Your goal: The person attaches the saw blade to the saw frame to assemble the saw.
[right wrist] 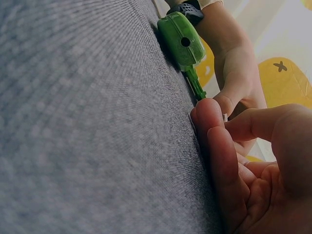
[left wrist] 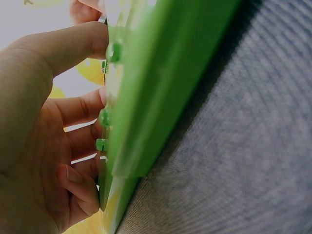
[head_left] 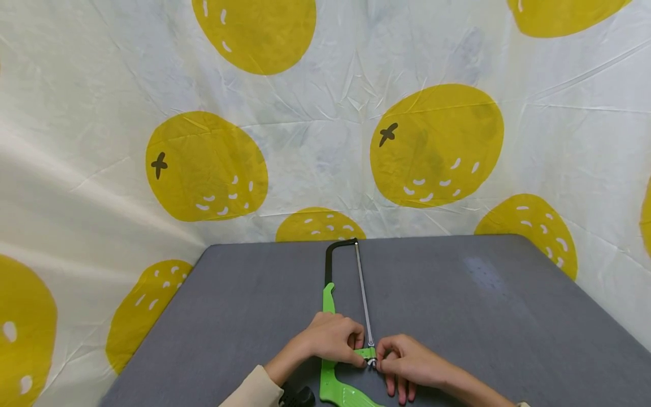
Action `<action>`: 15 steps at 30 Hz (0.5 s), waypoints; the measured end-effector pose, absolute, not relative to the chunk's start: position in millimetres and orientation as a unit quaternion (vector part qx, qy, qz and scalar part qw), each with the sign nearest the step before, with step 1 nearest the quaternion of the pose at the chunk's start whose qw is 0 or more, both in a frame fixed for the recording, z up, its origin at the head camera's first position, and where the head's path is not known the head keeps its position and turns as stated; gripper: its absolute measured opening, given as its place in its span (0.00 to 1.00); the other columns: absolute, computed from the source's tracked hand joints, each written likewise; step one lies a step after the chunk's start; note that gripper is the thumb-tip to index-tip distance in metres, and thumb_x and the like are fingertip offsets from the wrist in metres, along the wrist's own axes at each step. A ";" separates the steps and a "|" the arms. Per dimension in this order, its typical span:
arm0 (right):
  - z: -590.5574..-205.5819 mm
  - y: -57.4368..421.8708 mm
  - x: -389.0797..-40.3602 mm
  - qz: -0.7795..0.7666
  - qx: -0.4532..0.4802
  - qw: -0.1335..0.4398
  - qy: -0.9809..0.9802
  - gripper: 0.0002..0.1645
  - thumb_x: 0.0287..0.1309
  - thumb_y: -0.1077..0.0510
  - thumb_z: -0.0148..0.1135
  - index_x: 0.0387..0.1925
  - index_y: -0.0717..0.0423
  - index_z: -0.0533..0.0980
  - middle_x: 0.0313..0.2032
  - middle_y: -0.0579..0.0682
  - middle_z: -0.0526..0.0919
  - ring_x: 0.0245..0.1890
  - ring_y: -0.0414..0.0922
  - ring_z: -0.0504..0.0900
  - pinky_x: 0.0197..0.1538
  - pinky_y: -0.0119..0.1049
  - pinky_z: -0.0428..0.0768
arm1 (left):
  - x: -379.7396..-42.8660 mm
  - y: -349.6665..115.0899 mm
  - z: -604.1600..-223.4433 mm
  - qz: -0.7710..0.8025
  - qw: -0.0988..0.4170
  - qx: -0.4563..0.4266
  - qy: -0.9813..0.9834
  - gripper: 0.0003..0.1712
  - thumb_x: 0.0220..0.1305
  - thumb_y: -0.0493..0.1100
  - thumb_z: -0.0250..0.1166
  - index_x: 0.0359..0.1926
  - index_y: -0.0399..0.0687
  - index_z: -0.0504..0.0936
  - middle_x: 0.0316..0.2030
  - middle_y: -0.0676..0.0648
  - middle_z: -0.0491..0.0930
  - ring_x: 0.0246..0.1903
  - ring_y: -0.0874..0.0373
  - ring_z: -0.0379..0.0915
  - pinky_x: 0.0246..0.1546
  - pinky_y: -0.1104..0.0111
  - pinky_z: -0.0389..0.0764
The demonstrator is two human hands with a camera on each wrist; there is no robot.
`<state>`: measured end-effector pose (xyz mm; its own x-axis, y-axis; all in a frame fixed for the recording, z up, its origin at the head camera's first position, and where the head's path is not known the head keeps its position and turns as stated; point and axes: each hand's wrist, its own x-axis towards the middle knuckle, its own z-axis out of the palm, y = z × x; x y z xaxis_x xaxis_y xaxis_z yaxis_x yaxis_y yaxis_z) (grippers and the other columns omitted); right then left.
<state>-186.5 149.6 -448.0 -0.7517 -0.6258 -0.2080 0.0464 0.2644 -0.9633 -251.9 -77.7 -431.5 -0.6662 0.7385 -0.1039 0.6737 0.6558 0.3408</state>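
Observation:
A hacksaw (head_left: 328,308) lies flat on the grey surface, its green handle toward me and its black bow pointing away. The blade (head_left: 364,294) runs along its right side to a green bracket with a silver wing nut (head_left: 372,363). My left hand (head_left: 333,339) reaches over the green frame and grips it by the bracket, thumb near the wing nut. In the left wrist view, its thumb and fingertips touch the green side. From the right, my right hand (head_left: 407,359) pinches the wing nut between thumb and index finger; in the right wrist view those fingertips mostly hide it.
The grey padded table (head_left: 244,305) extends around the saw. A white curtain (head_left: 320,158) printed with yellow fruit hangs behind and along both sides. Something black (head_left: 300,397), apparently on the left wrist, shows beside the handle.

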 end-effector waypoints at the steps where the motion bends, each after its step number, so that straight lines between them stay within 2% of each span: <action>1: -447.8 149.6 -186.5 -0.575 -0.196 0.294 0.738 0.07 0.67 0.61 0.58 0.38 0.62 0.78 0.18 0.46 0.83 0.11 0.34 0.79 0.14 0.28 0.74 | -251.6 -77.6 -431.2 0.139 0.119 0.390 0.903 0.14 0.53 0.62 0.74 0.25 0.70 0.77 0.17 0.67 0.71 0.16 0.70 0.66 0.20 0.70 0.66; 15: -444.7 149.0 -186.7 -0.576 -0.195 0.296 0.737 0.07 0.67 0.61 0.58 0.38 0.63 0.77 0.18 0.46 0.82 0.11 0.33 0.79 0.14 0.28 0.74 | -252.1 -78.0 -431.2 0.142 0.118 0.389 0.902 0.14 0.53 0.62 0.74 0.25 0.69 0.77 0.17 0.67 0.71 0.16 0.69 0.65 0.19 0.70 0.65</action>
<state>-186.7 149.0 -444.7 -0.7479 -0.6291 -0.2118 0.0533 0.2611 -0.9638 -252.1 -78.0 -431.2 -0.6693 0.7359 -0.1019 0.6689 0.6566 0.3486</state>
